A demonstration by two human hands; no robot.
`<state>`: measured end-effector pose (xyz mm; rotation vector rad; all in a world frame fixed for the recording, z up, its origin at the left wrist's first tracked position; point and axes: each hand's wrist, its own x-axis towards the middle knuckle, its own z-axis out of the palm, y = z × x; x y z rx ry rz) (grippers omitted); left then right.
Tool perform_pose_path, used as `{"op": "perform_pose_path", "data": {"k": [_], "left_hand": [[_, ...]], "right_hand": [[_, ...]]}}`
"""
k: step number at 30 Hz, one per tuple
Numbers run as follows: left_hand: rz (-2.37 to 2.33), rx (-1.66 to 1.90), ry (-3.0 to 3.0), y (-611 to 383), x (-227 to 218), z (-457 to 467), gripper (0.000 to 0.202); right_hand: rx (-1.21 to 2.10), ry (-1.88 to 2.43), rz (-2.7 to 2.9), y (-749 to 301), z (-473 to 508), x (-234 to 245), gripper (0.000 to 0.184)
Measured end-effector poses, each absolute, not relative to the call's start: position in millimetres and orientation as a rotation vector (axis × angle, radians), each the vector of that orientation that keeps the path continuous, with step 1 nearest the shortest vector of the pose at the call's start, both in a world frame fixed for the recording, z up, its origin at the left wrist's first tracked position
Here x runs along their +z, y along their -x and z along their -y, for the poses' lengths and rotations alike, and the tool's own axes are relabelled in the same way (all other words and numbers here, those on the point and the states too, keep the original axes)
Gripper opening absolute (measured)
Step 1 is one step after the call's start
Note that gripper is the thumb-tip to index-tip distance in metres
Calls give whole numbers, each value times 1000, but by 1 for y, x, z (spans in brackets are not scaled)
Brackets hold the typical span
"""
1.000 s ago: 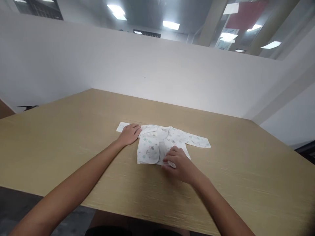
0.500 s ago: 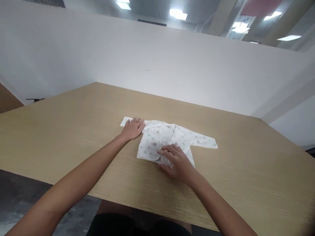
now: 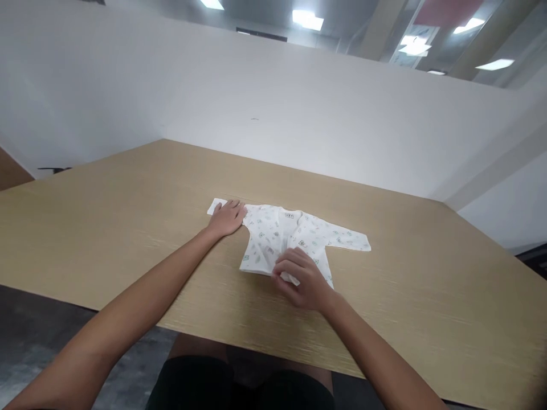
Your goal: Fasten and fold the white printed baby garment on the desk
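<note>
A small white baby shirt (image 3: pixel 262 239) with a scattered print lies spread on the wooden table (image 3: pixel 405 307), front side up, its neckline toward the far wall. Across its left sleeve my left hand (image 3: pixel 228 218) rests flat with fingers stretched, the cuff showing beyond it. My right hand (image 3: pixel 302 280) is at the lower hem near the front opening, thumb and fingertips pinched together on the edge of the cloth. The right sleeve stretches out flat to the side. My right hand hides part of the hem.
A white partition wall (image 3: pixel 299 119) stands along the table's far edge. At the far left, a dark thin object (image 3: pixel 55 169) shows beyond the table edge. My legs are under the near edge.
My right hand has closed from loosely curled fingers to a pinch at the hem. The shirt's left front panel now lies smoother and flatter. My left hand stays on the sleeve.
</note>
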<state>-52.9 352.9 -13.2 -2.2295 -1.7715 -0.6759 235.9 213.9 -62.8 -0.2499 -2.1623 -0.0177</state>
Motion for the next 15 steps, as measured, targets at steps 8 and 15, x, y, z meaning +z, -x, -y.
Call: {"op": "perform_pose_path", "data": {"k": [8, 15], "left_hand": [[1941, -511, 2053, 59, -13, -348, 87], [1983, -523, 1996, 59, -14, -350, 90]], "right_hand": [[218, 900, 2435, -278, -208, -46, 40], [261, 1053, 2499, -283, -214, -50, 11]]}}
